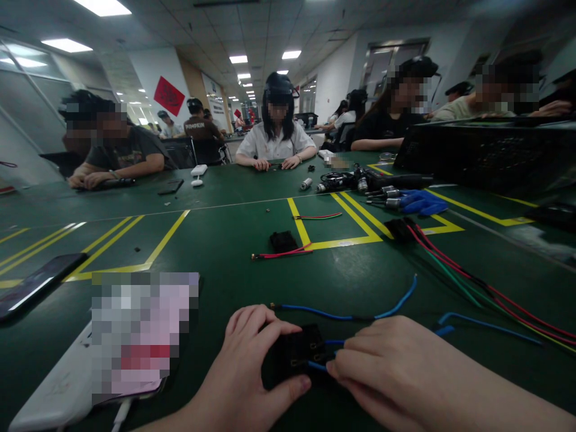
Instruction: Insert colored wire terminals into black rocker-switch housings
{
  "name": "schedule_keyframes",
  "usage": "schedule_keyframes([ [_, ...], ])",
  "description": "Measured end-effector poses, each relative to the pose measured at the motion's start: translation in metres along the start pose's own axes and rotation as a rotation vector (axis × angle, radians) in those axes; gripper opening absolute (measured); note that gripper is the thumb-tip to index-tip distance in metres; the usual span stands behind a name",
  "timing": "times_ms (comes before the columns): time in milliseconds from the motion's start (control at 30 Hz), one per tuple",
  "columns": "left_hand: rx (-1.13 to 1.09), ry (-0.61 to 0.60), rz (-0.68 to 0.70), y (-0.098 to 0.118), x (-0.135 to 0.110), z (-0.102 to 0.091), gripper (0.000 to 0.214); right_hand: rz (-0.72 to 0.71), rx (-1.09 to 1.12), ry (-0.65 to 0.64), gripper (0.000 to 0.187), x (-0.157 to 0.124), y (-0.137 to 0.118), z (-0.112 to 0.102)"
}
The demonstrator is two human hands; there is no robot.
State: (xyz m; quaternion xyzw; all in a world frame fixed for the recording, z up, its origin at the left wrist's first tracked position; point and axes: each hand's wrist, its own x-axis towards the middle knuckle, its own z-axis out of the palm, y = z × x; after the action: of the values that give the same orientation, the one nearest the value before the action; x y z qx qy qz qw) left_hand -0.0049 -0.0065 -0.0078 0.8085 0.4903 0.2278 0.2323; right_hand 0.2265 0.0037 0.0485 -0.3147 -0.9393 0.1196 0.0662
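My left hand (252, 366) grips a small black switch block (300, 354) with brass terminals, thumb below and fingers curled over its left edge. My right hand (387, 366) is closed in a pinch at the block's right side, fingertips on a blue wire (321, 366) that meets a terminal. A longer blue wire (351, 315) lies on the green table (225, 240) just beyond the block. Farther off rest a second black block (283, 241) and a red wire (281, 254).
A blurred phone (139, 333) on a white power bank lies at my left, a dark phone (38, 282) farther left. Red and green wires (472, 285) run along the right. Blue-handled tools (414, 202) and a black crate (486, 153) stand behind. Several people sit around the table.
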Motion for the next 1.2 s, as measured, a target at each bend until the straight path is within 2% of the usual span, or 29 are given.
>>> schedule_keyframes([
  [1200,0.002,0.003,0.003,0.0006,-0.0009,-0.0008,0.049,0.017,0.050,-0.018,0.018,0.0004,0.0012,0.0011],
])
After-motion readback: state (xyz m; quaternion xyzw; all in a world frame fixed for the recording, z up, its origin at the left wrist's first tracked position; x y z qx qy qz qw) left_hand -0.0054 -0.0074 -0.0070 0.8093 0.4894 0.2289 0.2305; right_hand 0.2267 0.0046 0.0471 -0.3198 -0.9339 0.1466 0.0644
